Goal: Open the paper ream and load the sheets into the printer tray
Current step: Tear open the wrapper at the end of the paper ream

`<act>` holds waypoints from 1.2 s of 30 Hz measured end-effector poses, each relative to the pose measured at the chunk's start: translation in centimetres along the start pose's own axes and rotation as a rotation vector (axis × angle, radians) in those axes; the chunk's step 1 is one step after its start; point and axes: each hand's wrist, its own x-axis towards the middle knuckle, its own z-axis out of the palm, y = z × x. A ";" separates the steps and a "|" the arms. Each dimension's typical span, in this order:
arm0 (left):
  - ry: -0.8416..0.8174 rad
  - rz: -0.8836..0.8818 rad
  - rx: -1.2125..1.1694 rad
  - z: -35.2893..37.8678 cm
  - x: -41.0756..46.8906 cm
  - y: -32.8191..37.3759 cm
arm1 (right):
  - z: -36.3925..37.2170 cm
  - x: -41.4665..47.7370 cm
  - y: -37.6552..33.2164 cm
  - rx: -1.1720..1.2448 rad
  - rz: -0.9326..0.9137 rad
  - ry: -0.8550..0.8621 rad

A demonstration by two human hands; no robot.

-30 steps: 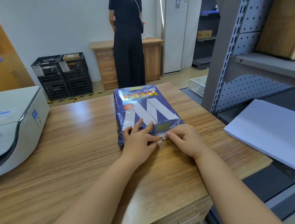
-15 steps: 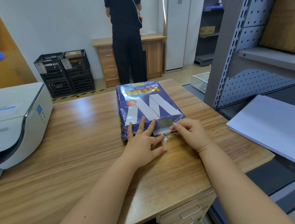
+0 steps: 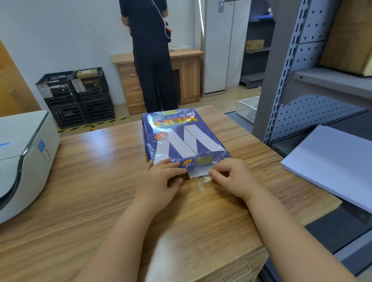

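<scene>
A blue wrapped paper ream (image 3: 180, 139) with a big white W lies flat on the wooden desk (image 3: 95, 192), its near end toward me. My left hand (image 3: 159, 183) rests against that near end at its left corner, fingers on the wrapper. My right hand (image 3: 232, 179) pinches the wrapper flap (image 3: 197, 173), which is peeled open at the near end and shows white. A strip of clear tape (image 3: 203, 184) hangs from the flap onto the desk. The white and grey printer (image 3: 15, 163) sits at the desk's left edge; its tray is not visible.
A loose stack of white sheets (image 3: 343, 168) lies on the grey metal shelf unit (image 3: 287, 77) to my right. A person in black (image 3: 151, 54) stands beyond the desk by a wooden cabinet. Black crates (image 3: 77, 98) stand by the far wall.
The near flap of the wrapper has come loose and been pulled toward me, with tape trailing. My left hand slid from the ream's top to its near end.
</scene>
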 end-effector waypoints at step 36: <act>0.144 0.095 0.327 2.1 4.7 -0.8 | 1.7 4.4 -1.1 -0.315 -0.297 0.213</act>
